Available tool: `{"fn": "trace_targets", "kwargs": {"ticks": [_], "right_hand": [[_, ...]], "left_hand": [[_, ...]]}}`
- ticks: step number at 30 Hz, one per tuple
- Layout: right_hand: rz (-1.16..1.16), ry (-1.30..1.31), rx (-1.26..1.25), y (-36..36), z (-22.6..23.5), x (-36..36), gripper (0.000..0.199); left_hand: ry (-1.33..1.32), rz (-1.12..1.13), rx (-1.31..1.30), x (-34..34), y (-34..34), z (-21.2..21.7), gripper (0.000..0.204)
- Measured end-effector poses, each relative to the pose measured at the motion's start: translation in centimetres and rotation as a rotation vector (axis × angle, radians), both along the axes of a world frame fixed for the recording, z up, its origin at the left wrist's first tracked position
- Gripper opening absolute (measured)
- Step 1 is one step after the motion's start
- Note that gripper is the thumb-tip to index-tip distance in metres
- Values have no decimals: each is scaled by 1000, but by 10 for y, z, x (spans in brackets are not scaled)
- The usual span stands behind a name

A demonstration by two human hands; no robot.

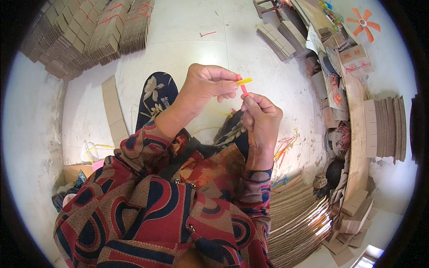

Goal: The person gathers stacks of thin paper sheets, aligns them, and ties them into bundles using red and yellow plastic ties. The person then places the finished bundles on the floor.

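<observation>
Both hands are raised over my lap, close together. My left hand [208,82] pinches a short yellow strip [245,81] between thumb and fingers. A red strip [244,90] crosses the yellow one, and its lower end is pinched in my right hand [262,114]. The upper end of the red strip shows by my left fingertips. Both strips look flat, narrow and glossy, like plastic strapping. How they are joined at the crossing is too small to tell.
Bundled cardboard dividers [136,27] tied with red strips stack at the far left. A long cardboard piece [115,109] lies left of my knee. Loose coloured strips [284,149] and cardboard rows [290,219] lie at right, beside a cluttered wooden shelf [356,129].
</observation>
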State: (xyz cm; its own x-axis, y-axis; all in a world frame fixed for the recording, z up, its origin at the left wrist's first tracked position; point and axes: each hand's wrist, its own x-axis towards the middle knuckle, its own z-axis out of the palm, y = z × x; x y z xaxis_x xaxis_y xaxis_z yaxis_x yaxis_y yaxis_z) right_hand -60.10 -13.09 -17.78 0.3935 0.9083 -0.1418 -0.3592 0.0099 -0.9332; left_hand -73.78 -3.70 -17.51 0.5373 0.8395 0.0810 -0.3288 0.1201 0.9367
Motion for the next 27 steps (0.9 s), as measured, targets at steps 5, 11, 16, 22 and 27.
{"fn": "trace_targets", "kwargs": {"ticks": [5, 11, 16, 22, 27], "right_hand": [[7, -38, 4, 8, 5, -10, 10], [50, -171, -99, 6, 11, -18, 12], [42, -498, -33, -21, 11, 42, 13], [108, -956, 344, -22, 73, 75, 12], [-4, -856, 454, -19, 81, 62, 12]], "left_hand": [[-24, 3, -31, -5, -3, 2, 14], [-28, 80, -27, -11, 0, -3, 10], [43, 113, 3, -9, 32, 13, 11], [125, -86, 333, 23, 53, 59, 12], [106, -216, 136, 52, 25, 63, 9]]}}
